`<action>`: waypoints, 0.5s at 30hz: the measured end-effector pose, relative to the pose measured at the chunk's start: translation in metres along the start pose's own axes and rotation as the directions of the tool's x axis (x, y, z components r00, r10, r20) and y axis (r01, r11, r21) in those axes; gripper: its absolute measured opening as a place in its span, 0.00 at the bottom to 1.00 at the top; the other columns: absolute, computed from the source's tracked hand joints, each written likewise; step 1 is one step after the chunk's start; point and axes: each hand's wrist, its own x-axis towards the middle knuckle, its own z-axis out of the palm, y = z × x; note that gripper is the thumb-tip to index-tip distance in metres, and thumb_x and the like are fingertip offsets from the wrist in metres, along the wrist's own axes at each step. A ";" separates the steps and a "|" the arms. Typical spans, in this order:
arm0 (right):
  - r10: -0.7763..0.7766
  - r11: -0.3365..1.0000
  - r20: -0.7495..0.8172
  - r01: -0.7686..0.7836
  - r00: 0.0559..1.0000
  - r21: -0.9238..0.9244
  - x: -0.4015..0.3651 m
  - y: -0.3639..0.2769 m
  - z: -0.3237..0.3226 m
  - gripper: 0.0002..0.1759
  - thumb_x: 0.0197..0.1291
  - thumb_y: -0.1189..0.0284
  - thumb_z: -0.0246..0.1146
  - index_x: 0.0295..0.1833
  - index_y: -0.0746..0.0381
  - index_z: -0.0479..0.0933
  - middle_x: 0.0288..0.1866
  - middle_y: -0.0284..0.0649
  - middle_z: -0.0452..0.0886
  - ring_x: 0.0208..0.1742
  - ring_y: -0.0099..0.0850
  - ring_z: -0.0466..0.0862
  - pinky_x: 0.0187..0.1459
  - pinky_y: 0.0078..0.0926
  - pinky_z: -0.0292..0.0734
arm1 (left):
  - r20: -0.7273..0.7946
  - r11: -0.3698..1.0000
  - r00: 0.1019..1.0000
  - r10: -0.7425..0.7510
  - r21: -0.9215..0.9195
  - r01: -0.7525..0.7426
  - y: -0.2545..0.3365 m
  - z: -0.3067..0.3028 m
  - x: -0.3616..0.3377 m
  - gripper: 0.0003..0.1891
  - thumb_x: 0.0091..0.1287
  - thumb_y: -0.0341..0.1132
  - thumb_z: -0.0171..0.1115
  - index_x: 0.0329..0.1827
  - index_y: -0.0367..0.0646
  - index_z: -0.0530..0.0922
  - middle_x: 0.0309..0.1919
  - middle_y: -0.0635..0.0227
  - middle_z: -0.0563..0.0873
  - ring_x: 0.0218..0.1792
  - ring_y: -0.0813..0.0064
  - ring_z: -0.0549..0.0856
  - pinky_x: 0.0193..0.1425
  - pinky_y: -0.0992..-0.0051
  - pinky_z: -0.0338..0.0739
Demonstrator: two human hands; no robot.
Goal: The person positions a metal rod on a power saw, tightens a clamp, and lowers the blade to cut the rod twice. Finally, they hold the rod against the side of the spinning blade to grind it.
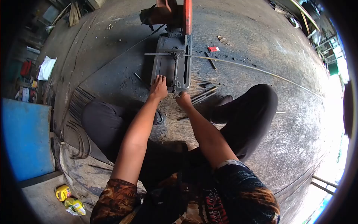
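A cut-off saw stands in front of me, with a red blade guard (188, 16) and a dark metal base (159, 69). On the base, a vise screw (176, 71) runs toward me. A long thin metal rod (238, 64) lies across the vise and reaches far out to the right. My left hand (159, 88) rests on the near left corner of the base, fingers stretched out and holding nothing. At the near end of the screw, my right hand (183, 100) is closed around the vise handle, which its fingers mostly hide.
Short cut metal rods (204, 96) lie right of my right hand. A bundle of rods (80, 102) and bent rods (84, 143) lie by my left knee. A red packet (213, 49) sits beyond the saw's right side. Yellow packages (63, 193) lie at lower left, near a blue panel (26, 138).
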 end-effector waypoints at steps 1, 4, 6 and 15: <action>-0.018 0.999 0.007 0.019 1.000 -0.028 -0.004 -0.008 0.003 0.25 0.48 0.59 0.71 0.43 0.69 0.79 0.43 0.60 0.82 0.50 0.55 0.81 0.51 0.45 0.77 | 0.032 0.999 0.999 -0.034 0.014 0.033 -0.004 0.002 -0.001 0.29 0.67 0.31 0.50 0.71 0.32 0.59 0.71 0.50 0.64 0.74 0.54 0.59 0.76 0.60 0.54; 0.036 0.994 0.056 -0.030 0.998 -0.107 -0.003 -0.021 0.015 0.31 0.47 0.54 0.72 0.45 0.70 0.78 0.45 0.59 0.82 0.51 0.55 0.81 0.53 0.45 0.76 | 0.008 1.000 1.000 -0.021 0.010 0.021 -0.014 0.010 -0.008 0.27 0.66 0.30 0.48 0.69 0.32 0.61 0.69 0.49 0.66 0.73 0.52 0.60 0.76 0.59 0.54; 0.086 0.986 0.069 -0.075 0.994 -0.146 -0.006 -0.033 0.021 0.32 0.47 0.52 0.72 0.45 0.70 0.77 0.44 0.59 0.82 0.51 0.55 0.80 0.54 0.45 0.76 | -0.004 1.000 1.000 -0.008 -0.005 0.008 -0.018 0.016 -0.010 0.27 0.66 0.30 0.49 0.69 0.31 0.62 0.69 0.48 0.67 0.73 0.52 0.61 0.76 0.59 0.55; 0.115 0.988 -0.133 -0.128 0.984 -0.091 0.017 -0.036 0.048 0.22 0.58 0.56 0.63 0.40 0.67 0.76 0.37 0.59 0.81 0.44 0.57 0.80 0.47 0.50 0.75 | -0.107 0.999 0.994 -0.002 -0.050 -0.004 -0.034 0.033 -0.007 0.26 0.63 0.28 0.48 0.66 0.29 0.65 0.65 0.46 0.71 0.70 0.50 0.65 0.74 0.59 0.58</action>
